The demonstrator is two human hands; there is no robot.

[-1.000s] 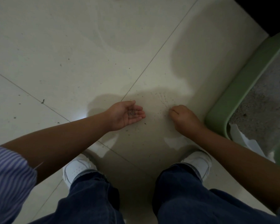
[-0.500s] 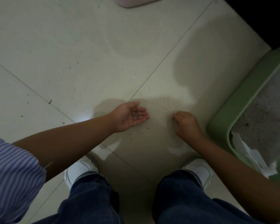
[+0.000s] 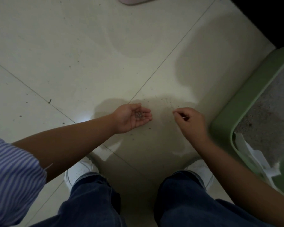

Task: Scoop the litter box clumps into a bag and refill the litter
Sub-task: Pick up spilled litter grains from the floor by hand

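Pale floor tiles [image 3: 72, 46] are filling most of the head view, with stray litter grains [image 3: 168, 102] lying scattered between the two hands. The left hand [image 3: 131, 117] is lying palm up, loosely cupped, and cradling a small heap of gathered grains [image 3: 139, 114]. The right hand [image 3: 189, 122], which was pressing low on the tile half a second ago, is now lifting with fingertips pinched together; whether a grain is caught there I cannot tell. That suggests another pick is heading for the cupped palm. The green litter box [image 3: 246, 102] is sitting just to the right, grey litter [image 3: 269, 112] and a white liner [image 3: 246, 149] showing inside. Scooping and refilling are probably waiting on this floor tidy-up.
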